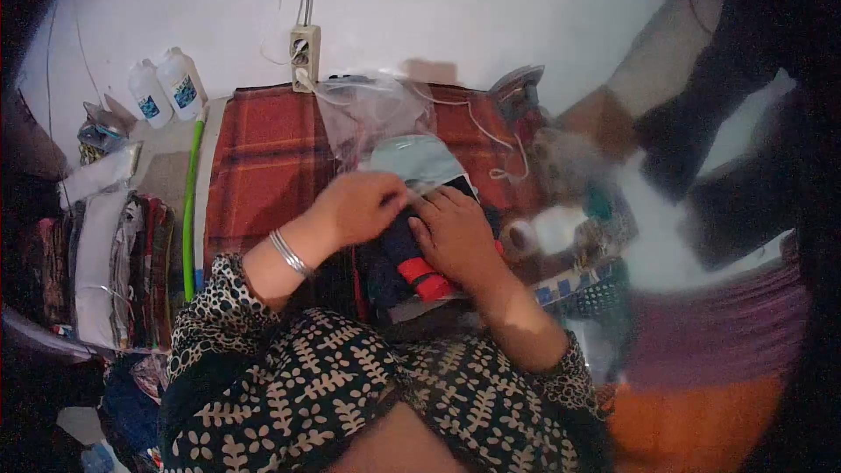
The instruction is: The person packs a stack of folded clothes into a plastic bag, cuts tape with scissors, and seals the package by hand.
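Observation:
A dark navy folded cloth (399, 243) with bright red bands (425, 280) lies in front of me. At its far end shows a pale blue, rounded piece (416, 158). My left hand (361, 208), with silver bangles at the wrist, is at the cloth's upper left side. Its fingers are curled in a pinch near the pale piece; what they hold is too small to make out. My right hand (451, 232) rests on the cloth, palm down, fingers stretched toward the pale piece. A clear plastic bag (372, 114) lies just beyond.
A red plaid cloth (263, 175) covers the work surface. Left are a green strip (193, 210), two white bottles (181, 83) and a stack of folded fabrics (105, 271). A power strip (304, 57) hangs at the wall. Tape rolls (521, 236) and an iron (519, 92) stand right.

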`<state>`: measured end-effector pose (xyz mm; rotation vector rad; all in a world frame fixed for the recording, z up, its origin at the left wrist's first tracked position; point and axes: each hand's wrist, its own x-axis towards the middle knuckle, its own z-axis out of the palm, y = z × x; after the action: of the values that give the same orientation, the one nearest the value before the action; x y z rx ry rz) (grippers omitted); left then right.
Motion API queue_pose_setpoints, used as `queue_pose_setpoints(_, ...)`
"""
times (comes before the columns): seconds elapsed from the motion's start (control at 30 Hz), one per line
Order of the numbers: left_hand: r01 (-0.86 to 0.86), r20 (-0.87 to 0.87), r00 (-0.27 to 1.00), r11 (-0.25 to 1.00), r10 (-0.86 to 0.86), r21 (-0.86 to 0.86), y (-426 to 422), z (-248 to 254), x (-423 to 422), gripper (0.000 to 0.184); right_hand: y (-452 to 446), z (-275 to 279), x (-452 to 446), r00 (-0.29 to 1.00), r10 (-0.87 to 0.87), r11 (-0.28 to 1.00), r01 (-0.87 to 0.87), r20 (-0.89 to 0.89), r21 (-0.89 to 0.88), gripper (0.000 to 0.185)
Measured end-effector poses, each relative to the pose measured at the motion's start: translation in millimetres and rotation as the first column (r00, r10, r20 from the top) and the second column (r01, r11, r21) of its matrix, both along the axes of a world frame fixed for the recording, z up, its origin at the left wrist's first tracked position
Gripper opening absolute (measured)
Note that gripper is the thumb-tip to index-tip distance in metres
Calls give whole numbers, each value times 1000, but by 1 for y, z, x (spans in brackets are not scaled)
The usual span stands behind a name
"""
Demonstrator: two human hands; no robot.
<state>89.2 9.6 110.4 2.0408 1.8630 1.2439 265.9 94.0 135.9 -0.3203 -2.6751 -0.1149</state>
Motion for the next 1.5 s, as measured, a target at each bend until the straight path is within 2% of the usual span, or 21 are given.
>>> queue_pose_setpoints(0.03,110,13,994,994,-110,9,-6,-3,5,16,-8,0,1,1000,-5,1000,5,15,-9,36)
queue_pose_setpoints(0.17,125,-62,990,992,-123,32,-11,10,2,19,-11,-2,-3,999,-33,999,34,34,-40,36)
queue_pose_setpoints(0.2,72,-152,985,993,-87,-97,-13,23,6,20,-11,1,-3,999,-32,999,33,39,-38,36)
queue_pose_setpoints(0.23,8,-245,968,976,-63,-218,-13,31,10,20,-12,6,-2,998,-37,992,42,41,-118,36)
queue_pose_setpoints(0.3,-70,-316,949,975,0,-210,-6,39,19,21,-8,12,5,998,-45,980,53,43,-191,35)
queue_pose_setpoints(0.37,-149,-385,921,971,68,-185,4,46,25,21,3,15,20,992,-60,893,4,-110,-450,33)
queue_pose_setpoints(0.4,-141,-413,909,971,51,-192,10,48,27,21,7,19,26,992,-59,899,5,-111,-439,33)
queue_pose_setpoints(0.5,-121,-458,889,974,20,-193,22,52,35,21,15,20,43,983,-163,978,150,-89,-143,30)
queue_pose_setpoints(0.57,-107,-478,878,976,4,-188,34,54,44,22,21,5,41,975,-207,958,184,-84,-221,31)
queue_pose_setpoints(0.67,-173,-401,916,922,22,-346,53,50,57,22,23,-1,41,966,-252,933,229,-51,-279,32)
queue_pose_setpoints(0.77,-195,-324,940,945,105,-262,60,36,65,20,24,1,43,959,-283,918,267,-12,-295,33)
queue_pose_setpoints(0.83,-174,-248,956,983,154,-58,58,30,67,18,27,6,42,953,-304,904,289,3,-317,34)
queue_pose_setpoints(0.93,-56,-266,961,995,76,80,58,24,67,16,38,10,42,961,-271,881,274,64,-385,32)
queue_pose_setpoints(1.03,-36,-275,957,981,88,191,56,16,71,16,52,14,39,952,-304,808,275,32,-521,32)
queue_pose_setpoints(1.1,-40,-269,957,967,110,253,58,15,71,16,55,33,36,914,-369,679,388,168,-623,31)
queue_pose_setpoints(1.13,-39,-253,959,948,124,315,57,15,71,15,61,36,33,915,-367,681,387,168,-622,31)
queue_pose_setpoints(1.17,-40,-253,959,948,125,315,57,15,71,15,67,38,30,908,-387,792,416,159,-447,29)
queue_pose_setpoints(1.2,-46,-258,958,954,127,297,55,17,71,15,71,37,27,904,-405,868,428,138,-251,28)
queue_pose_setpoints(1.33,-76,-259,956,967,141,244,57,18,68,13,66,19,23,913,-409,877,387,-17,-285,21)
queue_pose_setpoints(1.4,-55,-265,957,968,121,246,54,15,70,13,61,6,29,894,-274,959,228,-355,-169,18)
queue_pose_setpoints(1.5,-20,-268,959,967,90,255,49,11,76,13,56,-13,38,825,-386,920,312,-413,-236,15)
